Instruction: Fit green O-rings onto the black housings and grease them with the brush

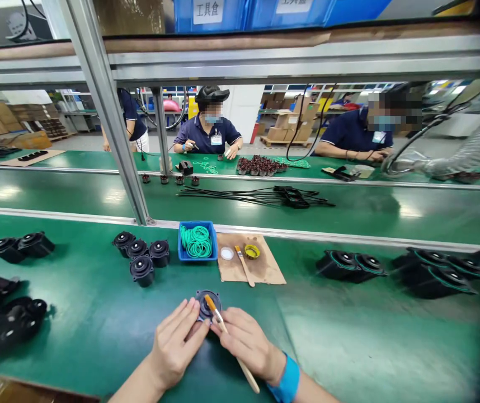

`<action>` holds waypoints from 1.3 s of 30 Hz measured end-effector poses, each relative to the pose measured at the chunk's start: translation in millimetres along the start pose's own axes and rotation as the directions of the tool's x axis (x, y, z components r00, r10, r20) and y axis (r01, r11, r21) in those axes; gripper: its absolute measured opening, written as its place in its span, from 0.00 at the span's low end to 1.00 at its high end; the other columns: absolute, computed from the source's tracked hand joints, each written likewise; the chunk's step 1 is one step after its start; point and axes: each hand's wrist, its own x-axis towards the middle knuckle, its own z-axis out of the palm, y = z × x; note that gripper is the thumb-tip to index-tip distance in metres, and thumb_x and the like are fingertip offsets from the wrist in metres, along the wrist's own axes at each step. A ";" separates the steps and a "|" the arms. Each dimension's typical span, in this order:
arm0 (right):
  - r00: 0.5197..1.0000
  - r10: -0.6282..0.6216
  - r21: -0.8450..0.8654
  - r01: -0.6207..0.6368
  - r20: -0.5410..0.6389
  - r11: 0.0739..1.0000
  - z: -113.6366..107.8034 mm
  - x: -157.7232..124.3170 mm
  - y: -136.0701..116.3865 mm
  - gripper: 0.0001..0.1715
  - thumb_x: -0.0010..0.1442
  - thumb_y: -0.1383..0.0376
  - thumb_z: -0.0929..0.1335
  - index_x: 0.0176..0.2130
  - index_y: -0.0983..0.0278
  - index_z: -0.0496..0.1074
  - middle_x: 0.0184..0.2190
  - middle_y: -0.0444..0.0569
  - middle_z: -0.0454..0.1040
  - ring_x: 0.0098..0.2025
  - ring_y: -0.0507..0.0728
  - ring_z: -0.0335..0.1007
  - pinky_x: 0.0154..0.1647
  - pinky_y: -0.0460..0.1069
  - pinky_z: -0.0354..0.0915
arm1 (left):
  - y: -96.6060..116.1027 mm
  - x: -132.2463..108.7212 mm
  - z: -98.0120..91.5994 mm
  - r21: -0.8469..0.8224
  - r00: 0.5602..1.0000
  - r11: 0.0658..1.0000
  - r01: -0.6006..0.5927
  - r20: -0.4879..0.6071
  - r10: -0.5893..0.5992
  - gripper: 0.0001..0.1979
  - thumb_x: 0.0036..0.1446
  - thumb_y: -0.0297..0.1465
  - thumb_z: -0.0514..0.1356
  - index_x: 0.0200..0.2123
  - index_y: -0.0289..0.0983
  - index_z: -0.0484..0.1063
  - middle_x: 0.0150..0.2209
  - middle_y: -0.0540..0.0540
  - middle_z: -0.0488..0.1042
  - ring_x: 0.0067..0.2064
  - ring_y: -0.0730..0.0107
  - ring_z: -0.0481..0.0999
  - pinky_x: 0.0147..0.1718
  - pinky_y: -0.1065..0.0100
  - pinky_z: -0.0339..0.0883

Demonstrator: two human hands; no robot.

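My left hand point(179, 341) is wrapped around the near left side of a round black motor housing point(203, 296) on the green bench. In my right hand point(250, 344) is a paintbrush point(244, 372) with a wooden handle, its orange bristles over the top of the housing. The right fingertips also lie close to the housing's near edge; whether they press on it I cannot tell. Beyond my hands, a cardboard sheet point(273, 268) carries a second brush point(245, 266), a yellow-rimmed pot point(252, 252) and a white lid point(226, 253).
A blue bin point(198, 258) of green rubber rings point(198, 242) stands beside the cardboard. Several black housings point(141, 270) are grouped to the left, and others with green rings point(351, 265) to the right. A metal post point(106, 112) rises ahead. Co-workers point(208, 131) sit across the bench.
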 end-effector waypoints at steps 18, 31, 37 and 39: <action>0.468 0.836 0.641 -0.554 -0.287 0.531 -43.7 9.6 -9.0 0.15 0.69 0.56 0.62 0.44 0.59 0.74 0.26 0.45 0.68 0.26 0.52 0.65 0.26 0.46 0.67 | -1.0 33.0 12.8 -0.385 0.554 0.406 0.829 0.464 -0.691 0.27 0.40 0.21 0.70 0.44 0.40 0.66 0.43 0.46 0.77 0.45 0.58 0.77 0.48 0.54 0.71; 0.428 0.903 0.761 -0.582 -0.012 0.286 -55.3 43.3 -23.2 0.22 0.64 0.47 0.64 0.33 0.63 0.71 0.21 0.46 0.68 0.21 0.52 0.64 0.18 0.45 0.63 | 6.1 31.7 0.1 -0.554 0.515 0.234 0.799 0.428 -0.743 0.30 0.43 0.25 0.69 0.51 0.39 0.66 0.49 0.40 0.76 0.50 0.56 0.76 0.53 0.56 0.70; 0.426 0.899 0.723 -0.652 0.098 0.230 -50.7 42.5 -27.9 0.25 0.64 0.46 0.64 0.31 0.65 0.70 0.21 0.44 0.66 0.21 0.50 0.62 0.19 0.44 0.61 | 10.1 31.4 -3.3 -0.539 0.534 0.272 0.797 0.420 -0.733 0.29 0.42 0.25 0.70 0.50 0.38 0.68 0.48 0.41 0.77 0.49 0.55 0.77 0.52 0.55 0.71; 0.427 0.897 0.715 -0.662 0.115 0.224 -49.2 41.0 -27.9 0.25 0.64 0.47 0.64 0.30 0.65 0.71 0.21 0.44 0.65 0.21 0.50 0.61 0.20 0.44 0.60 | 10.7 31.2 -3.7 -0.539 0.542 0.285 0.793 0.410 -0.733 0.29 0.42 0.25 0.71 0.50 0.39 0.68 0.48 0.41 0.77 0.49 0.55 0.77 0.52 0.56 0.72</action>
